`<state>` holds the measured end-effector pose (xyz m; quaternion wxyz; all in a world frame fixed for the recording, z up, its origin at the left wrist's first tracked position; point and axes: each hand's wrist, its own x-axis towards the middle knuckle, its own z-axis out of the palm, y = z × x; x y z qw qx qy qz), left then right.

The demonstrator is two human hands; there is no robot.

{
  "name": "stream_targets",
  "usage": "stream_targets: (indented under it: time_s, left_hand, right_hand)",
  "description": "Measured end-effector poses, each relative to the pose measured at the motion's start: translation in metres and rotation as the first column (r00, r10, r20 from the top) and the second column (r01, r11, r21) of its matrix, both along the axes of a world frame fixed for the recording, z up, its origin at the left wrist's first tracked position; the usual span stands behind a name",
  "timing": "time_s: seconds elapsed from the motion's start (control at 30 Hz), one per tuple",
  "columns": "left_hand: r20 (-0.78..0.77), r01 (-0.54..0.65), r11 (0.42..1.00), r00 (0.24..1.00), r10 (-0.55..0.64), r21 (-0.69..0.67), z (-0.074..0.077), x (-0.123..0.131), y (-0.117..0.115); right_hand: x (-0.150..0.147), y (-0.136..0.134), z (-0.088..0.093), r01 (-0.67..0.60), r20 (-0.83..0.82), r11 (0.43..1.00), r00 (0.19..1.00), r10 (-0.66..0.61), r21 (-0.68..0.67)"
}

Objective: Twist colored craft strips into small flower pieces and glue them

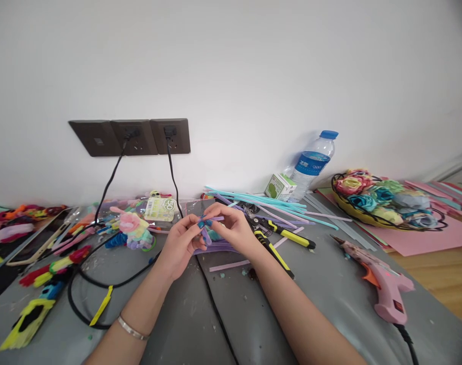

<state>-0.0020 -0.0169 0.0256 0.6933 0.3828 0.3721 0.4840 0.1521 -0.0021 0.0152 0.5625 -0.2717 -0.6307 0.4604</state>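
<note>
Both hands meet above the grey table, their fingertips pinched together around a purple pipe cleaner (207,237). My left hand (182,244) grips it from the left, with a looped end hanging below the fingers. From the other side my right hand (231,228) pinches the same pipe cleaner, a short length of it showing beside the index finger. The exact bend between the fingertips is hidden. Under the hands lie more purple pipe cleaners (219,247). Yellow-and-black pliers (272,248) rest just right of my right hand.
A pink glue gun (386,289) lies at right, by a basket of paper flowers (386,200). Behind stand a water bottle (312,165) and small box (280,187). Turquoise pipe cleaners (261,200) spread rearward. Black cables (76,299) and fuzzy crafts (134,230) occupy the left.
</note>
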Motion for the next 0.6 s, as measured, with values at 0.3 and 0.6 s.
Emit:
stream_targets:
  time_s: [0.3, 0.6]
  left_hand:
    - [0.029, -0.013, 0.999, 1.000, 0.012, 0.035, 0.0017, -0.0009, -0.0009]
    - [0.062, -0.154, 0.987, 0.987, 0.151, 0.052, -0.0031, 0.0008, 0.0008]
  right_hand:
    - [-0.0005, 0.0000, -0.0008, 0.031, 0.026, 0.998, 0.999, -0.032, 0.052]
    - [-0.0012, -0.0001, -0.0027, 0.047, 0.089, 0.991, 0.994, -0.059, 0.126]
